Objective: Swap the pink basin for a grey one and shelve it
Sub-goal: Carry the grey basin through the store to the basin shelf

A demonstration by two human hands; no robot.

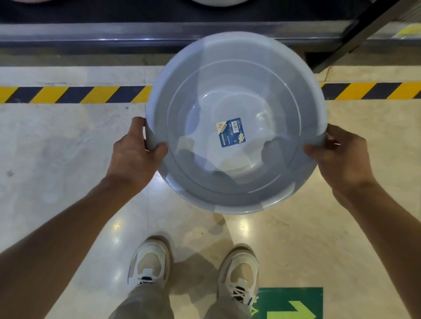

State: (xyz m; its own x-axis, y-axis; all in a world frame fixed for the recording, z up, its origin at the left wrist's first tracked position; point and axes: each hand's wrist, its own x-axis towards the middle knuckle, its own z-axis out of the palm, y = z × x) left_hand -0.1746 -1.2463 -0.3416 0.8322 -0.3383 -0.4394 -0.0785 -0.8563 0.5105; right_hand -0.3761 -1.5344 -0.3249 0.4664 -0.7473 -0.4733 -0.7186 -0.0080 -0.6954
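A round grey basin (237,75) with a blue label inside hangs in front of me above the floor, its open side facing up toward me. My left hand (134,154) grips its left rim, thumb over the edge. My right hand (341,159) grips the right rim the same way. The basin's far edge reaches over the front lip of a low shelf (114,31). No pink basin is clearly in view.
A yellow and black striped tape (68,94) runs across the glossy tiled floor in front of the shelf. A dark metal upright (364,29) stands at the top right. Pale rounded edges of other wares (218,1) peek in at the top. My shoes (150,261) and a green floor arrow (289,302) are below.
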